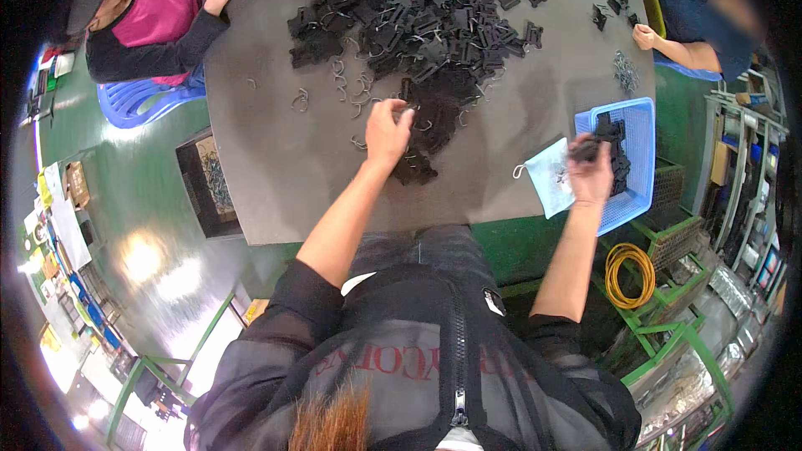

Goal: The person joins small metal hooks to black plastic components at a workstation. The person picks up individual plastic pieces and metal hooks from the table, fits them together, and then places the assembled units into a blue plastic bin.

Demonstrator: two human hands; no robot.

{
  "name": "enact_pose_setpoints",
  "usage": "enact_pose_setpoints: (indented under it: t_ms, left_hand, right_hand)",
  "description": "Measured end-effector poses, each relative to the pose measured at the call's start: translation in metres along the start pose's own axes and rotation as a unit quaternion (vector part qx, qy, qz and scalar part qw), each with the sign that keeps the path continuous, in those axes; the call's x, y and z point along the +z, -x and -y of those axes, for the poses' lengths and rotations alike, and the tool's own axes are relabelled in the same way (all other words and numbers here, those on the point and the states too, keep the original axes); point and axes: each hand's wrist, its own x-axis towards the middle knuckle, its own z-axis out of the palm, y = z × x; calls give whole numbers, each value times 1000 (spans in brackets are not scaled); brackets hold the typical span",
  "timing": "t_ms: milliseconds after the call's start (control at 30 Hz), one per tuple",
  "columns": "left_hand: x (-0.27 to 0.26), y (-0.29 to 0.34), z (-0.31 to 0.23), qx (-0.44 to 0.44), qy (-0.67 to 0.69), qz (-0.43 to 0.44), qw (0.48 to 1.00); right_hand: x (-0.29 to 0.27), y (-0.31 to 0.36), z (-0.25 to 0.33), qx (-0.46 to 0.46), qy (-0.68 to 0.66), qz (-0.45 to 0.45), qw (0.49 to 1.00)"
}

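My left hand [387, 135] is at the near edge of a large heap of black plastic parts [401, 12], its fingers closed on a small black plastic part [407, 88]. Around those fingers lie more dark pieces and thin curved metal wires [362, 83]. Over at the right, my right hand [593, 177], slightly blurred, grips a black plastic part [587, 150] above the inner left side of a blue plastic basket [642, 163]. Similar black parts [619, 154] lie inside that basket. Just left of this hand, a light blue face mask [549, 177] hangs by the basket's rim.
Two people sit at the grey table [284, 175], one far left [159, 12], one far right [697, 12]. A small pile of metal wires [625, 73] lies near the right edge. Below the left edge stands a dark box [200, 188]; a coiled yellow hose [629, 276] hangs lower right.
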Motion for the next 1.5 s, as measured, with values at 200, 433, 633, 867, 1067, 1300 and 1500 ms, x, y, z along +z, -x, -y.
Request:
enact_pose_setpoints:
  t_ms: [200, 433, 633, 867, 1067, 1300, 1500]
  left_hand:
    - [30, -36, -21, -71, -128, 4, 989]
    - [40, -42, -24, -95, -107, 15, 990]
    - [-10, -33, 19, -79, -34, -105, 991]
    - [-73, 3, 8, -66, 77, -51, 994]
    - [-81, 5, 32, -66, 218, -15, 974]
    - [-90, -2, 36, -17, 251, 70, 965]
    - [-110, -4, 1, 23, 221, 156, 962]
  right_hand:
    - [-84, -18, 128, -122, 74, -208, 968]
    - [-154, -49, 137, -99, 654, -502, 558]
    - [17, -59, -20, -462, 760, -173, 422]
    - [113, -62, -201, -253, 760, 80, 594]
    - [141, -74, -250, -65, 721, 260, 639]
    - [142, -55, -266, -82, 732, 371, 566]
    - [157, -36, -238, -47, 694, 354, 625]
